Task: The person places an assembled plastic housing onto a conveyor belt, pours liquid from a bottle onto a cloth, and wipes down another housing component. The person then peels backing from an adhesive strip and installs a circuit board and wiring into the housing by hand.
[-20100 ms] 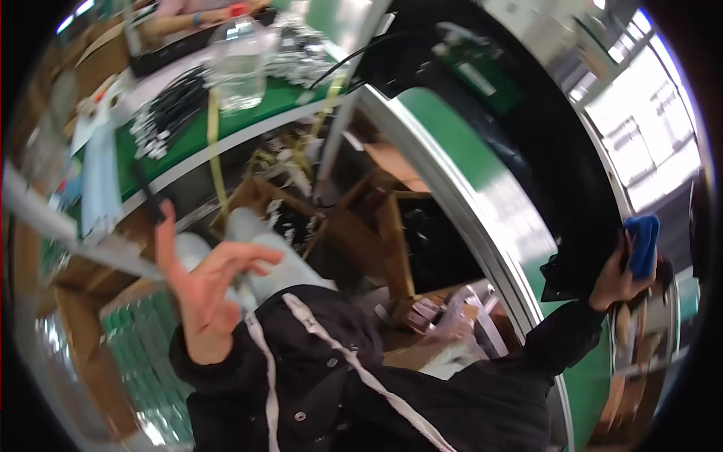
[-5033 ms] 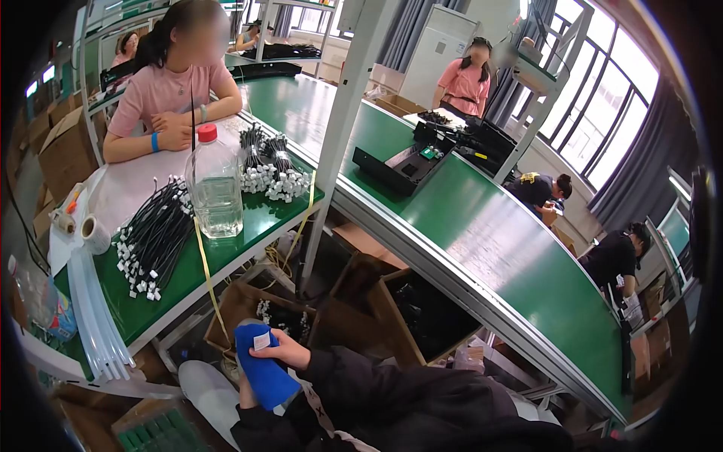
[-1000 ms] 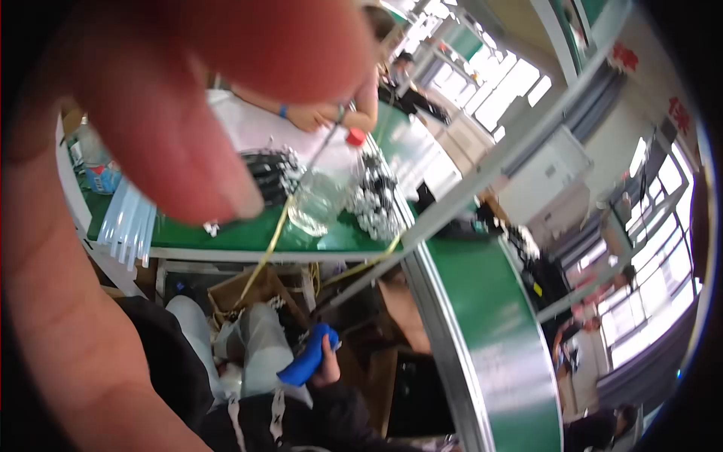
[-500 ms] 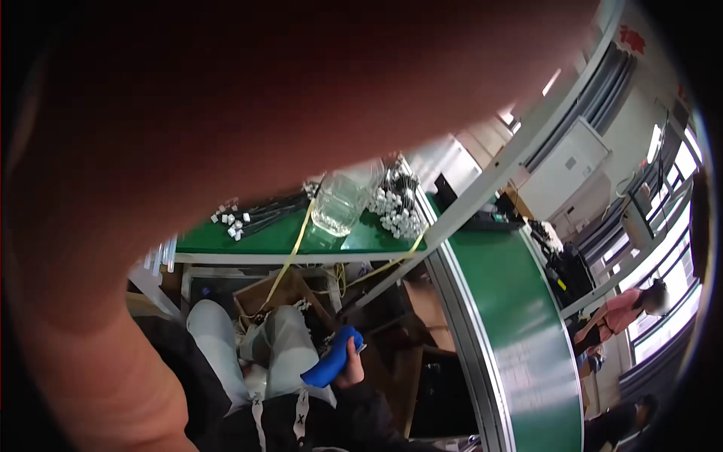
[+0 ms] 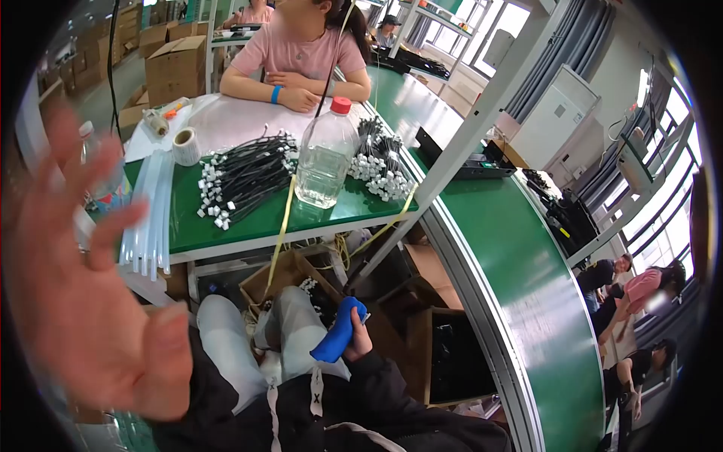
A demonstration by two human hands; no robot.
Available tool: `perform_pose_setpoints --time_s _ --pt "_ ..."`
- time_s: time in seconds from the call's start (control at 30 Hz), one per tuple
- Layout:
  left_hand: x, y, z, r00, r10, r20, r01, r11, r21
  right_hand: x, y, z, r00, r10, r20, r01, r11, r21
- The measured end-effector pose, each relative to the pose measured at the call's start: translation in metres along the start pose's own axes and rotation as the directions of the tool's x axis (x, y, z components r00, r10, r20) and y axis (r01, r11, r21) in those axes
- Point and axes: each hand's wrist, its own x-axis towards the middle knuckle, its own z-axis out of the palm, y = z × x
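Observation:
My left hand (image 5: 105, 331) is raised large and blurred at the left, close to the camera, with its fingers spread and nothing visible in it. In front of my lap, my right hand (image 5: 362, 339) is closed around a curved blue object (image 5: 334, 337) whose exact kind I cannot make out. Behind my left hand, translucent tubes (image 5: 147, 218) lie over the edge of the green table (image 5: 196, 239). Black cables with white connectors (image 5: 245, 177) are spread out to the right of these. Beside them stands a clear bottle with a red cap (image 5: 324, 162).
A roll of labels (image 5: 186, 147) and bundled cables (image 5: 382, 167) are on the table. A person in pink (image 5: 301, 64) leans on its far side. Below is a cardboard box (image 5: 263, 277). A white post (image 5: 471, 135) rises beside the green conveyor (image 5: 520, 301). Other people are at the right.
My left hand has drawn back from in front of the camera to the left, uncovering the table and the person opposite. My right hand still holds the blue object, slightly higher in view.

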Motion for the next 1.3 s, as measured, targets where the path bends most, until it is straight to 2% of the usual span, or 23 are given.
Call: perform_pose_setpoints --time_s 0.03,0.1,0.13,0.17,0.2,0.27,0.3,0.33,0.37,0.4,0.43,0.47,0.5,0.57,0.67,0.8,0.9,1.17,1.3 --pt "-0.013 0.001 0.0 0.994 -0.11 -0.026 0.109 0.994 -0.031 0.001 0.003 -0.001 1.0 0.026 -0.003 -0.026 1.0 0.013" --pt "-0.044 0.007 0.005 0.922 -0.386 0.029 0.387 0.916 -0.109 0.007 0.011 -0.001 0.993 0.106 0.045 -0.108 0.993 0.051" --pt "-0.066 0.004 0.006 0.853 -0.513 0.102 0.523 0.838 -0.16 0.004 0.013 0.004 0.976 0.165 0.139 -0.176 0.982 0.065" --pt "-0.093 0.001 0.01 0.734 -0.67 0.113 0.67 0.688 -0.278 0.002 0.017 0.012 0.948 0.219 0.233 -0.241 0.968 0.071" --pt "-0.118 -0.002 0.009 0.601 -0.783 0.158 0.786 0.544 -0.294 0.011 0.03 0.013 0.91 0.31 0.275 -0.378 0.893 0.245" --pt "-0.183 -0.021 0.006 0.508 -0.809 0.295 0.832 0.373 -0.411 0.026 0.058 0.011 0.815 0.462 0.351 -0.56 0.784 0.267" --pt "-0.225 -0.032 0.007 0.413 -0.84 0.354 0.873 0.253 -0.418 0.032 0.075 0.01 0.752 0.532 0.389 -0.646 0.713 0.274" --pt "-0.271 -0.046 0.008 0.284 -0.845 0.453 0.916 0.099 -0.389 0.035 0.093 0.008 0.62 0.609 0.494 -0.783 0.52 0.342" --pt "-0.329 -0.061 0.014 0.138 -0.841 0.523 0.846 -0.175 -0.504 0.039 0.106 0.005 0.531 0.654 0.539 -0.841 0.487 0.238" --pt "-0.393 -0.076 0.022 0.013 -0.814 0.581 0.709 -0.403 -0.579 0.042 0.115 0.006 0.626 0.697 0.351 -0.757 0.651 0.058" --pt "-0.407 -0.076 0.029 -0.327 -0.772 0.545 0.662 -0.599 -0.45 0.042 0.122 0.008 0.723 0.671 0.165 -0.651 0.742 -0.162" --pt "-0.385 -0.07 0.038 -0.366 -0.796 0.482 0.812 -0.526 -0.252 0.017 0.092 0.04 0.732 0.679 0.045 -0.662 0.726 -0.188" --pt "-0.403 -0.08 0.037 -0.193 -0.789 0.583 0.961 -0.272 -0.051 0.026 0.102 0.026 0.708 0.695 0.124 -0.679 0.718 -0.151" --pt "-0.393 -0.076 0.04 -0.264 -0.705 0.658 0.84 -0.504 -0.203 0.064 0.126 -0.007 0.667 0.692 0.277 -0.7 0.709 -0.084" --pt "-0.406 -0.078 0.038 -0.329 -0.69 0.645 0.848 -0.516 -0.119 0.053 0.114 0.004 0.775 0.621 0.119 -0.611 0.784 -0.111" --pt "-0.412 -0.079 0.039 -0.29 -0.684 0.669 0.854 -0.5 -0.141 0.046 0.111 0.013 0.777 0.619 0.119 -0.608 0.785 -0.116" --pt "-0.415 -0.079 0.043 -0.341 -0.685 0.644 0.872 -0.487 -0.056 0.047 0.108 0.014 0.798 0.593 0.105 -0.576 0.803 -0.152" --pt "-0.408 -0.074 0.044 -0.283 -0.672 0.684 0.906 -0.421 -0.04 0.052 0.112 0.007 0.803 0.581 0.135 -0.555 0.811 -0.187" --pt "-0.411 -0.076 0.045 -0.317 -0.66 0.681 0.898 -0.441 -0.009 0.049 0.113 0.011 0.822 0.557 0.118 -0.525 0.822 -0.22"
